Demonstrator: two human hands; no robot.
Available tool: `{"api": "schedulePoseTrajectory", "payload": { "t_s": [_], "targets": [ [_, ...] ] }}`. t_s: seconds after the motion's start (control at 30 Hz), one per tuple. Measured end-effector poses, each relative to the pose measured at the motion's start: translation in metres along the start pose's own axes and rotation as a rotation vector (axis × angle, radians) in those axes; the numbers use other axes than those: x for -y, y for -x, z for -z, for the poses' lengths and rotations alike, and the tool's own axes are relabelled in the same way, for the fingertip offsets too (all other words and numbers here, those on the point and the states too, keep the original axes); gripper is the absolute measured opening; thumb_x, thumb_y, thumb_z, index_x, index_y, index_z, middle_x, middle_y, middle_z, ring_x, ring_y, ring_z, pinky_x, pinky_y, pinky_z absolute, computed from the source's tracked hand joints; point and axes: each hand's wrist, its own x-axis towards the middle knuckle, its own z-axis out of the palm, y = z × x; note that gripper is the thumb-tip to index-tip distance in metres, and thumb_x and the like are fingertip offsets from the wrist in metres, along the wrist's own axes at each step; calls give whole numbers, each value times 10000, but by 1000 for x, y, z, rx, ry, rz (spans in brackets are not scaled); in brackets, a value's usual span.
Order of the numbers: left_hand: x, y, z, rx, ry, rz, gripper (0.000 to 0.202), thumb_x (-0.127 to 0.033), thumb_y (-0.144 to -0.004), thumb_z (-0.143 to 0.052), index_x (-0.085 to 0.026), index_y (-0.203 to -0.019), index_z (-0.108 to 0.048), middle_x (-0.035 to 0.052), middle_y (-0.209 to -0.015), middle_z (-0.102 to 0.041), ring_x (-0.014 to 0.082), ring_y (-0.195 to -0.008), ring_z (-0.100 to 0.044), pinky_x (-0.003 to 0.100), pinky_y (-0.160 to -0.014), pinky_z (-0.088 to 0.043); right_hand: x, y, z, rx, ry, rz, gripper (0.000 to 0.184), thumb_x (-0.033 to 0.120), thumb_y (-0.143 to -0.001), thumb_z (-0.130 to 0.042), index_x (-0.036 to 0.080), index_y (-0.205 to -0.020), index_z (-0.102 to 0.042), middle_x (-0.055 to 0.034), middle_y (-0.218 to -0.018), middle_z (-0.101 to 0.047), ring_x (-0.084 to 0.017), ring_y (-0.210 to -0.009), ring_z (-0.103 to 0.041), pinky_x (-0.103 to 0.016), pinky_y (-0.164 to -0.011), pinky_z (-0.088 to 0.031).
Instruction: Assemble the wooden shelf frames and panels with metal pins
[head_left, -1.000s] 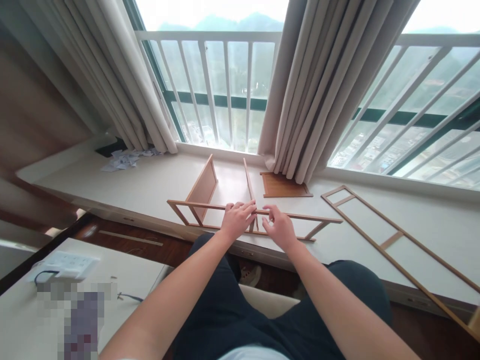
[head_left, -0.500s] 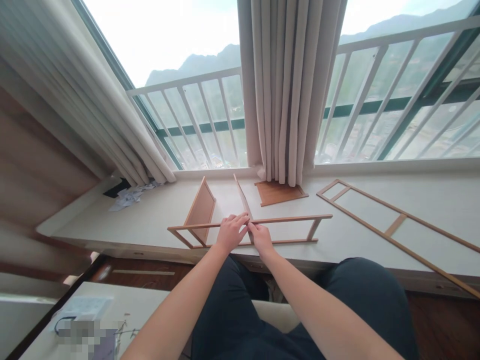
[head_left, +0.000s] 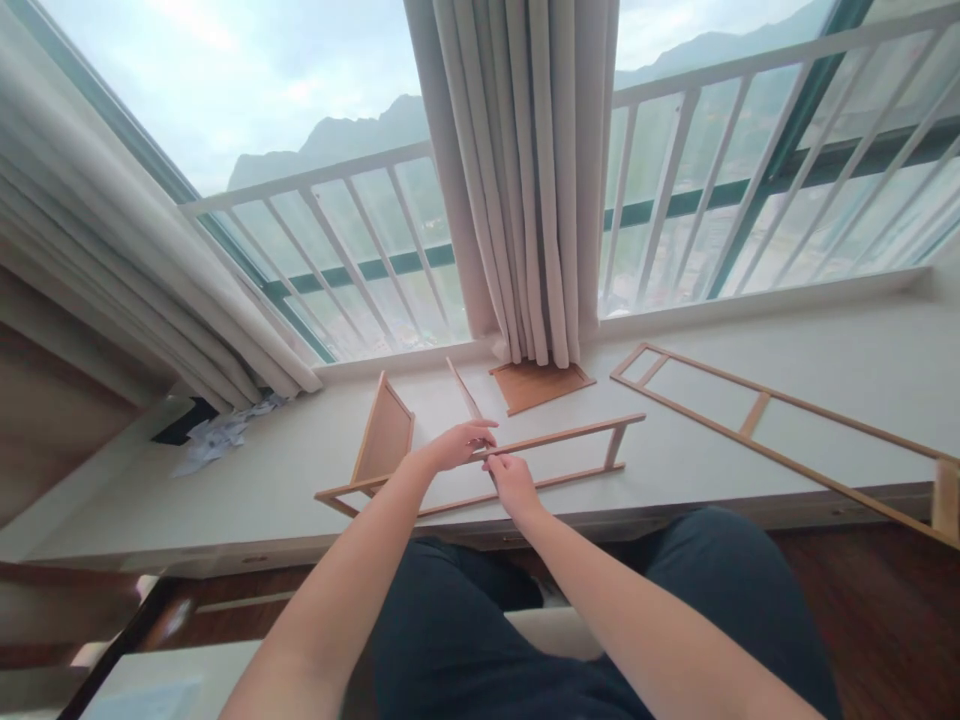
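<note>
A wooden ladder-shaped frame (head_left: 555, 437) stands on its edge on the white window ledge (head_left: 262, 490), with two thin wooden panels joined to it, one at the left (head_left: 384, 438) and one in the middle (head_left: 463, 387). My left hand (head_left: 454, 443) rests on the frame's top rail where the middle panel meets it, fingers curled over the rail. My right hand (head_left: 508, 479) sits just below and to the right, fingers closed on the frame near the same joint.
A loose wooden panel (head_left: 541, 384) lies flat by the curtain (head_left: 525, 180). A second long ladder frame (head_left: 757, 425) lies flat on the ledge to the right. Crumpled paper (head_left: 214, 440) sits at the ledge's left end. My dark-trousered legs are below.
The view has swung up and to the right. My right hand has moved in close under my left hand at the middle joint. The frame now appears tilted, its right end higher.
</note>
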Motion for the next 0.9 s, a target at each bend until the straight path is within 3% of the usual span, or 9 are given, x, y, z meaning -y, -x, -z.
{"api": "schedulePoseTrajectory", "payload": {
  "t_s": [0.13,0.43,0.6,0.73,0.9],
  "targets": [
    [4,-6,10,94,67,-114,237,-252,-975,-526,-207,-978,-759,81,-1035,-709,181,-1008,-671,317,-970,-527,1,1,0,-34,68,27,366,417,-860,-479,183,-721,-724,-1,-609,-589,-191,-666,-544,-290,-649,-362],
    [15,-20,21,237,19,-206,251,-178,-921,-512,-207,-962,-758,67,-982,-675,179,-884,-655,303,-866,-536,12,13,-2,-51,203,63,365,449,-905,-432,207,-745,-655,-12,-660,-575,-204,-710,-533,-299,-675,-353],
    [14,-16,17,170,77,-254,261,-146,-882,-508,-198,-969,-749,68,-999,-658,186,-932,-641,320,-922,-528,11,16,-5,-79,163,24,347,449,-914,-443,207,-752,-632,27,-582,-470,-177,-623,-465,-287,-617,-319],
    [14,-6,13,102,138,-254,247,-170,-901,-517,-200,-1006,-739,64,-1045,-642,197,-1003,-626,340,-992,-502,8,20,-6,-120,186,51,351,446,-928,-460,199,-758,-642,14,-636,-537,-166,-644,-477,-276,-636,-343],
    [11,0,15,142,148,-261,245,-284,-992,-498,-205,-999,-730,68,-1071,-634,204,-1006,-617,355,-999,-484,10,30,-4,-127,313,92,335,422,-968,-481,208,-754,-626,12,-647,-570,-152,-628,-493,-266,-652,-348]
  ]
}}
